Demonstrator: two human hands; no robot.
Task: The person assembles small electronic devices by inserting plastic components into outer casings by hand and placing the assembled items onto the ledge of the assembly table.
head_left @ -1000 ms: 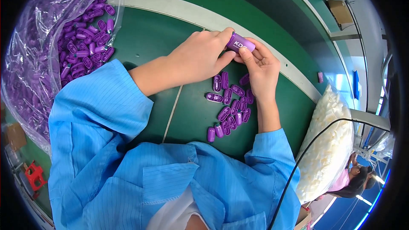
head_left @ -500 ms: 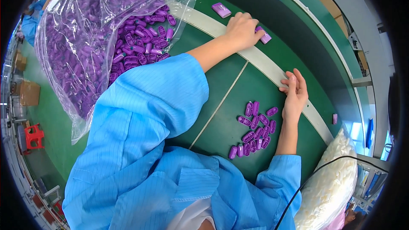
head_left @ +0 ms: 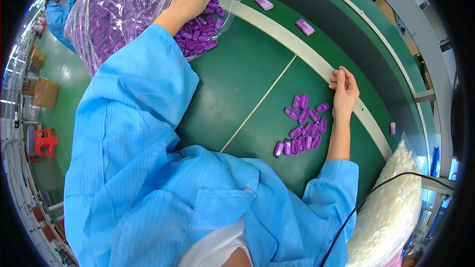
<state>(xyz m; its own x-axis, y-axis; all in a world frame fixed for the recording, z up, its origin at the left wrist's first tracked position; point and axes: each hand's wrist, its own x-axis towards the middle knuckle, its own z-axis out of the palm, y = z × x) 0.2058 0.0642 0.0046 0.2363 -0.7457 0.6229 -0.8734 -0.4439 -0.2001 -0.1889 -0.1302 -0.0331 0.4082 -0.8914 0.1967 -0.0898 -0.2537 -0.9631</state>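
Observation:
At the far left my left hand (head_left: 190,1) lies over the mouth of a clear plastic bag (head_left: 106,15), its fingers apart against the purple parts inside. Many small oval purple plastic shells (head_left: 200,33) spill out of that bag beside my wrist. On the right, my right hand (head_left: 345,91) rests by the pale strip (head_left: 316,62) along the table's far edge, fingers loosely bent and holding nothing. Left of my right forearm a loose group of purple shells (head_left: 308,129) lies on the green table, some hollow side up.
Beyond the pale strip lie two flat purple pieces (head_left: 305,27) with printed faces, and a smaller purple piece (head_left: 392,128) farther right. A bag of cream-coloured parts (head_left: 388,202) stands at the right, a black cable (head_left: 368,195) across it. Another person (head_left: 60,10) is at far left.
My left hand has left the printed purple pieces beyond the strip and moved left onto the bag of shells. My right hand has stayed in nearly the same place. The view has shifted slightly.

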